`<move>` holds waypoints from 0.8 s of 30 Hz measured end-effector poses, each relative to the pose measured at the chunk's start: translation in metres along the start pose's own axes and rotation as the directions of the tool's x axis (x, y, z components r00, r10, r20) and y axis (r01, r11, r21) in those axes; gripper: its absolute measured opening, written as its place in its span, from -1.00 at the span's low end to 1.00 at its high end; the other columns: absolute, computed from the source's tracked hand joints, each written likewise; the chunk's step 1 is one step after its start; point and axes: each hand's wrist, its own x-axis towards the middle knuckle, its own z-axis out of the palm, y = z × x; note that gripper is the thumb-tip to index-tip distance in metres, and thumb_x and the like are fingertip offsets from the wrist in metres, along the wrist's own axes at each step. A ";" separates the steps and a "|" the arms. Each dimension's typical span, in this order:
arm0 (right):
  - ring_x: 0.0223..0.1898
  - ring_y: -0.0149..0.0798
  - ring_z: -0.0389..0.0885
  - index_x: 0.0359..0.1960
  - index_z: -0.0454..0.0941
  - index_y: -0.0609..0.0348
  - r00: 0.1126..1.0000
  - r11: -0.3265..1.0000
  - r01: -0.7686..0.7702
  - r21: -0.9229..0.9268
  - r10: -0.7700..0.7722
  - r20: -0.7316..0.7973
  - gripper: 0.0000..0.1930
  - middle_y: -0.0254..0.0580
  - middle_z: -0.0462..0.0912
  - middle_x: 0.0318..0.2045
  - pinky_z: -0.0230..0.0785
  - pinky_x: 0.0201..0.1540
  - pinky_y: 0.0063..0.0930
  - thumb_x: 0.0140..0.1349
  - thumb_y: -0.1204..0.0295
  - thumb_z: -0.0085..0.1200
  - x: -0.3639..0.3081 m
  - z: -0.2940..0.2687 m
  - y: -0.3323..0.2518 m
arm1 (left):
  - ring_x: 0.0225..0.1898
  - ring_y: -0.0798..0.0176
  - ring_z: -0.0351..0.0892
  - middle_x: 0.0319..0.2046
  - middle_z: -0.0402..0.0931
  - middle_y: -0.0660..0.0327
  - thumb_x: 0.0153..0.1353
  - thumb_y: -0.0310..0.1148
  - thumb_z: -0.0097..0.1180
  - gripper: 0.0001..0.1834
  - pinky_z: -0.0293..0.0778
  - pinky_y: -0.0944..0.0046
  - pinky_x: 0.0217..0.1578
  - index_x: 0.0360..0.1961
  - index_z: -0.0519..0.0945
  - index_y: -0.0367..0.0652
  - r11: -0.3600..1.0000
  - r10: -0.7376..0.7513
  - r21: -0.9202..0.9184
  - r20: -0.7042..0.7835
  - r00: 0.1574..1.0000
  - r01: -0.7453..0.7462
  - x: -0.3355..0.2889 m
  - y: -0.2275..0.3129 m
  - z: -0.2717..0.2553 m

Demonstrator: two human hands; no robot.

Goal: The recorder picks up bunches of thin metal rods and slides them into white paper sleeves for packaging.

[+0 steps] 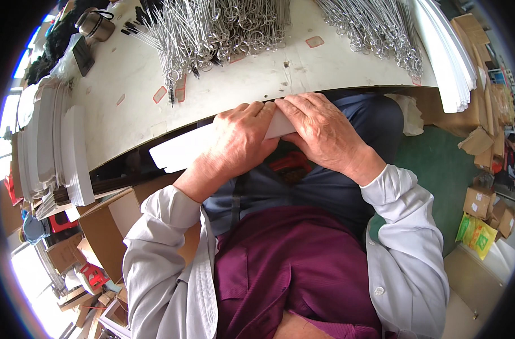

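A long, narrow white carton (pixel 178 150) lies across my lap at the near edge of the table, slanting down to the left. My left hand (pixel 240 135) is closed over its middle, fingers wrapped across the top. At its right end my right hand (pixel 319 130) grips it, thumb below and fingers above. The fingertips of both hands almost meet there, and they hide that end. Beyond the hands, a large heap of thin wire brushes (pixel 223 28) with ring ends and some dark bristles lies on the white table (pixel 122 113).
A second heap of wire brushes (pixel 376 37) lies at the far right. Stacks of flat white cartons stand at the left (pixel 77 152) and right (pixel 446 62) table ends. A metal flask (pixel 95 25) stands far left. Cardboard boxes (pixel 108 226) sit at lower left.
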 end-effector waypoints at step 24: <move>0.09 -0.04 0.59 0.19 0.55 0.32 0.998 0.996 0.056 -0.068 -0.058 -0.029 -0.40 -0.04 0.64 0.08 0.43 0.22 -0.21 0.18 0.21 0.34 0.015 -0.014 0.023 | 0.08 -0.17 0.59 0.06 0.58 -0.10 -0.01 -0.20 0.52 -0.21 0.52 -0.04 0.09 0.21 0.51 -0.37 0.993 -0.013 0.113 -0.043 0.999 0.018 -0.020 -0.033 -0.040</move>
